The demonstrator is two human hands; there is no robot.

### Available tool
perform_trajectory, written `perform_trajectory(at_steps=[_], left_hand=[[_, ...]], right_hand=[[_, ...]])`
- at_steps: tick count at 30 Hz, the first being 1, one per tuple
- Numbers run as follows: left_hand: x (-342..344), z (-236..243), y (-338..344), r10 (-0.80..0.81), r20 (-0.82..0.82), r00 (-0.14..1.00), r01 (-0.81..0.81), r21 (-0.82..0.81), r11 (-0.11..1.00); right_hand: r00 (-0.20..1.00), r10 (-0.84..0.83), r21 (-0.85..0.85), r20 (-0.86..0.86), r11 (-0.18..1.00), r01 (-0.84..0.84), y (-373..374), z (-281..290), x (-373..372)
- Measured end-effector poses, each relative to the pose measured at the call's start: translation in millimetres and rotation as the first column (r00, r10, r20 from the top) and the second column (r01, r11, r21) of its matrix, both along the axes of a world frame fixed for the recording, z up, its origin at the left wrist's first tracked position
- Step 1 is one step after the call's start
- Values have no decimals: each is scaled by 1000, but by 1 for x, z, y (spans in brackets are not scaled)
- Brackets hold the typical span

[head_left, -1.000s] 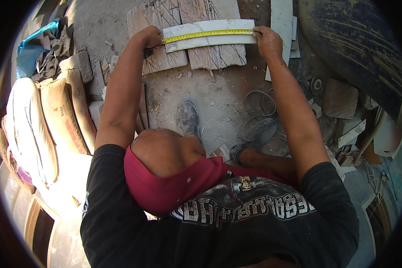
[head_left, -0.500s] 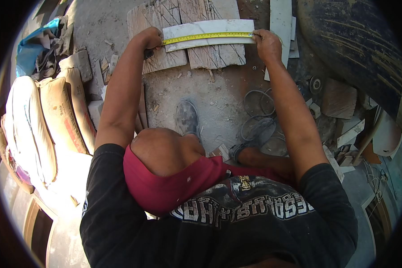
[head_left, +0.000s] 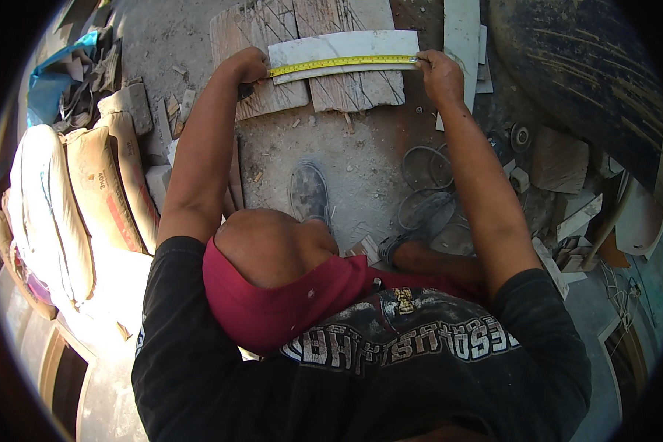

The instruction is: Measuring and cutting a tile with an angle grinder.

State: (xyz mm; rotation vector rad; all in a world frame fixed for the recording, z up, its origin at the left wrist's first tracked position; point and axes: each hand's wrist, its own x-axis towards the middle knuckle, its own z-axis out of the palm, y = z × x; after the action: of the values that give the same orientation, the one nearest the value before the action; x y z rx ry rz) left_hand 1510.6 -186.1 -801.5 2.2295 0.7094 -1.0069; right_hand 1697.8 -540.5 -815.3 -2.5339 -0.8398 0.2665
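Observation:
A yellow tape measure (head_left: 344, 62) is stretched lengthwise over a white tile strip (head_left: 339, 46). My left hand (head_left: 249, 65) is closed around the tape's left end, with a dark part showing below the fingers, perhaps its case. At the strip's right end, my right hand (head_left: 442, 75) pinches the other end of the tape. Beneath the strip lie two scored slabs (head_left: 357, 92) side by side on the dusty ground, their surfaces crossed by dark cut lines.
Full sacks (head_left: 99, 188) stand at the left, near a blue plastic sheet (head_left: 46, 88). A long white strip (head_left: 460, 55) lies beyond my right hand. Coiled cable (head_left: 423, 168), a grinder disc (head_left: 521, 137) and stone offcuts (head_left: 560, 162) lie at the right, below a large dark curved object (head_left: 589, 66).
Almost nothing differs. The tape and strip sit very slightly higher in the picture, and both hands keep their hold.

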Motion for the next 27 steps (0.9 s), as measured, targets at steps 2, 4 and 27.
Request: perform_trajectory(at_steps=[2,4,27], left_hand=[[-2,0,-1,-3,-20,1000,3,-8,1000],[-4,-1,-3,-9,-38,999,8,-16,1000],[-21,-11,-1,-40,18,999,40,5,999]], right_hand=[[1000,-3,1,-16,1000,3,-1,-1,-2],[1000,-2,16,-12,1000,2,-2,-1,-4],[1000,2,97,-7,995,-1,-16,1,-30]])
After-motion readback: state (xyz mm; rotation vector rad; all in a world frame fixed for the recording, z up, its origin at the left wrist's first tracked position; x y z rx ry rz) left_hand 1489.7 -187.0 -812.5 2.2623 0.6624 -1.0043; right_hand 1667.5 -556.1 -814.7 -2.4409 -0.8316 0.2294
